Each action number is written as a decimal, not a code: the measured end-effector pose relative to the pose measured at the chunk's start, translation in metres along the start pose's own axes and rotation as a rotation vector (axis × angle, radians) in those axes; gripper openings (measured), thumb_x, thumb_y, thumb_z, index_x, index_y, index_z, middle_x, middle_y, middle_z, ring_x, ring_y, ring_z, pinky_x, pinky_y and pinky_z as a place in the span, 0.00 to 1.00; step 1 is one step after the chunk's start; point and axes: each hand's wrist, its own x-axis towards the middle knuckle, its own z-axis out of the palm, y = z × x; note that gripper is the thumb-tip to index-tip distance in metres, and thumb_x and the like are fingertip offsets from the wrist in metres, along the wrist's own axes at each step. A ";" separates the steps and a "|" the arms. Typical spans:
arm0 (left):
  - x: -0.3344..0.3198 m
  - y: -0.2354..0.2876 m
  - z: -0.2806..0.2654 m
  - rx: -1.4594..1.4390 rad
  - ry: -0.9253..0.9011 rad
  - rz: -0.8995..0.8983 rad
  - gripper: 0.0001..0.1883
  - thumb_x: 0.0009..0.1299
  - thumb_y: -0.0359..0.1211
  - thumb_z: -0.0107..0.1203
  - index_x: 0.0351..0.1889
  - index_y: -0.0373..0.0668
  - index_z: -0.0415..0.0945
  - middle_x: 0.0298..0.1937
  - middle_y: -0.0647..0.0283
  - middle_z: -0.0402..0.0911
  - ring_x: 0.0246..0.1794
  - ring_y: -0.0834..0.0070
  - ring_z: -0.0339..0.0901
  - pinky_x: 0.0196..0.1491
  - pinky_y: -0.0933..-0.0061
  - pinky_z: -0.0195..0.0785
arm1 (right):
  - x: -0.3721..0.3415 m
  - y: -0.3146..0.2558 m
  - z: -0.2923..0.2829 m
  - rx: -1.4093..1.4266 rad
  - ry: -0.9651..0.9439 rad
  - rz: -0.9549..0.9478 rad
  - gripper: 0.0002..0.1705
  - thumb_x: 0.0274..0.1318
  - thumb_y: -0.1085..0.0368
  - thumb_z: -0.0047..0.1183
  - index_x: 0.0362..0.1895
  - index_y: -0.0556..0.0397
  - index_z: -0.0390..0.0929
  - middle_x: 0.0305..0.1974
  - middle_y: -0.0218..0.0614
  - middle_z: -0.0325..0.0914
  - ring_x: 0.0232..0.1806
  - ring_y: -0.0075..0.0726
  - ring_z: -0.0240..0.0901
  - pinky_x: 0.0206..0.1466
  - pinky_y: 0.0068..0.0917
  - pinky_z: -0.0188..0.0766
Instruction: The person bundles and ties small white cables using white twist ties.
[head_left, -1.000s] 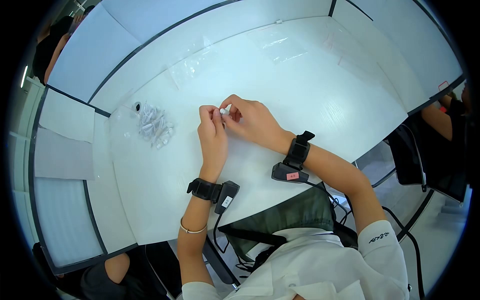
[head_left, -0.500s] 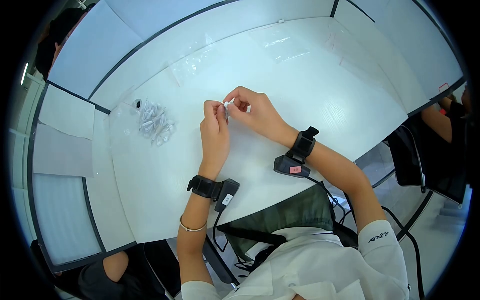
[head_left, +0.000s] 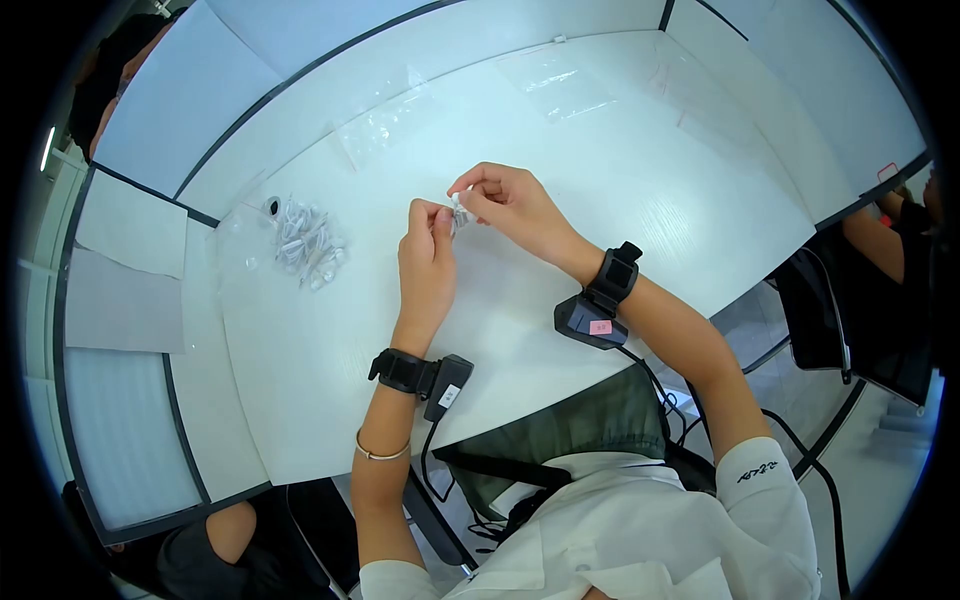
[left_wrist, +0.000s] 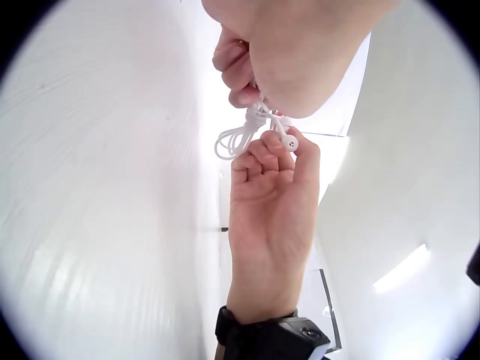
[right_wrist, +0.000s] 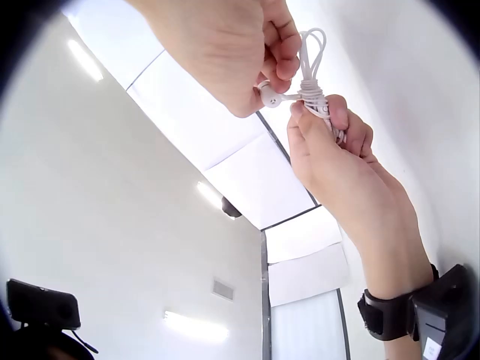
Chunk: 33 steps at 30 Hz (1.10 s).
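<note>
A white wired earphone set [right_wrist: 310,91], its cable wound into a small bundle with loops sticking out, is held up above the table between both hands. My left hand [head_left: 427,268] grips the wound cable between thumb and curled fingers. My right hand [head_left: 528,208] pinches one earbud [right_wrist: 270,96] at its fingertips, and a short length of cable runs from there to the bundle. That same earbud shows at the right fingertips in the left wrist view. Part of the bundle is hidden by the left fingers.
On the left of the white table [head_left: 620,190] lies a pile of bundled white earphones [head_left: 305,245], with a small black-and-white round item [head_left: 272,207] beside it. Clear plastic bags [head_left: 565,95] lie toward the back. Low white panels [head_left: 870,90] border the table.
My right hand has moved up and slightly away from the left hand. The white bundle between the hands shows more than before. The left hand has barely shifted.
</note>
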 end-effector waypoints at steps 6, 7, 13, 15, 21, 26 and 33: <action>-0.002 -0.006 0.004 -0.301 0.004 -0.170 0.09 0.74 0.36 0.38 0.38 0.42 0.65 0.25 0.72 0.68 0.25 0.88 0.60 0.29 0.85 0.55 | 0.001 -0.001 0.002 0.103 -0.093 -0.012 0.12 0.60 0.63 0.46 0.44 0.54 0.75 0.30 0.26 0.73 0.32 0.17 0.67 0.37 0.17 0.65; -0.001 -0.008 0.004 -0.312 0.014 -0.179 0.08 0.74 0.36 0.38 0.39 0.43 0.66 0.25 0.72 0.68 0.25 0.90 0.59 0.28 0.88 0.52 | 0.001 -0.003 0.002 0.082 -0.107 -0.042 0.12 0.60 0.64 0.45 0.45 0.54 0.75 0.30 0.26 0.73 0.33 0.18 0.67 0.37 0.18 0.64; 0.000 -0.010 -0.001 -0.436 0.013 -0.256 0.08 0.73 0.35 0.39 0.40 0.42 0.66 0.28 0.72 0.69 0.24 0.91 0.60 0.24 0.90 0.49 | -0.001 -0.004 -0.003 -0.381 0.104 -0.282 0.10 0.54 0.69 0.47 0.41 0.49 0.76 0.32 0.28 0.73 0.32 0.24 0.66 0.38 0.21 0.63; 0.001 -0.011 -0.001 -0.441 0.020 -0.249 0.08 0.73 0.35 0.40 0.40 0.42 0.66 0.28 0.72 0.69 0.24 0.91 0.61 0.25 0.91 0.49 | -0.002 -0.002 -0.003 -0.482 0.086 -0.334 0.08 0.50 0.70 0.50 0.37 0.49 0.77 0.34 0.30 0.73 0.36 0.30 0.66 0.40 0.25 0.64; 0.000 -0.009 -0.001 -0.469 0.060 -0.205 0.08 0.73 0.35 0.41 0.40 0.42 0.65 0.26 0.72 0.67 0.24 0.91 0.59 0.25 0.90 0.49 | -0.004 -0.004 0.000 -0.612 0.052 -0.432 0.08 0.45 0.69 0.54 0.34 0.49 0.77 0.34 0.31 0.72 0.39 0.34 0.65 0.46 0.29 0.62; 0.000 -0.003 -0.001 -0.437 0.066 -0.191 0.08 0.75 0.35 0.38 0.39 0.41 0.64 0.25 0.71 0.65 0.24 0.88 0.58 0.27 0.87 0.53 | -0.006 -0.007 0.005 -0.683 0.095 -0.484 0.09 0.42 0.68 0.58 0.33 0.47 0.78 0.33 0.28 0.71 0.38 0.33 0.64 0.45 0.29 0.61; 0.000 -0.002 0.000 -0.425 0.073 -0.164 0.09 0.75 0.37 0.38 0.39 0.40 0.63 0.25 0.71 0.64 0.24 0.87 0.57 0.28 0.85 0.53 | -0.009 -0.006 0.012 -0.696 0.158 -0.518 0.10 0.40 0.69 0.59 0.32 0.45 0.79 0.33 0.25 0.70 0.38 0.33 0.63 0.46 0.29 0.57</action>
